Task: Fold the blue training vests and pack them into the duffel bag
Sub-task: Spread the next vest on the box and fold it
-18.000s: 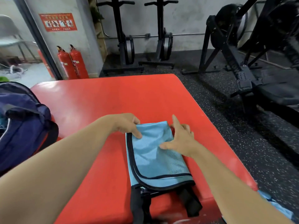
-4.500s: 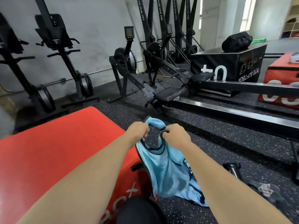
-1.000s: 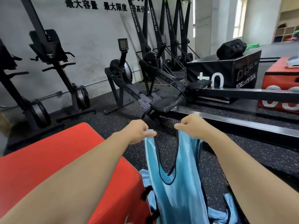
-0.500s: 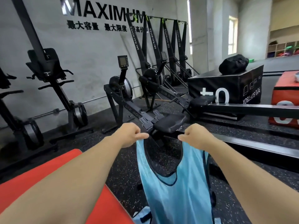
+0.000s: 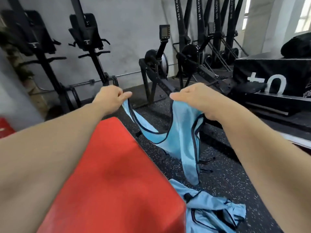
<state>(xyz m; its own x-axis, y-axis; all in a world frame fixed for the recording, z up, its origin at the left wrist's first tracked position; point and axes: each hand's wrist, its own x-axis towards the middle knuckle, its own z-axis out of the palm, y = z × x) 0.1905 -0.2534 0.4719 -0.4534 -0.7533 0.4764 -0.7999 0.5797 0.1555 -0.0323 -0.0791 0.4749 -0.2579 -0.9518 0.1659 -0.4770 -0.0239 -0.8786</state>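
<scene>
A light blue training vest (image 5: 180,140) with dark trim hangs in the air beyond the right edge of the red padded box (image 5: 109,174). My left hand (image 5: 110,96) pinches one shoulder strap and my right hand (image 5: 190,98) grips the other, holding the neck opening spread. The vest's lower part trails down toward the floor. More blue vests (image 5: 208,211) lie crumpled on the speckled black floor beside the box's near right corner. The duffel bag is out of view.
Rowing machines (image 5: 156,64) and ski machines (image 5: 191,39) stand along the grey wall ahead. A black soft box (image 5: 269,73) with a dark bag (image 5: 296,46) on top sits at the right. A rowing rail (image 5: 269,106) runs under my right arm.
The view has swung left and down, bringing the red box back under my left arm. Both hands have carried the vest leftward toward the box and spread its straps wider.
</scene>
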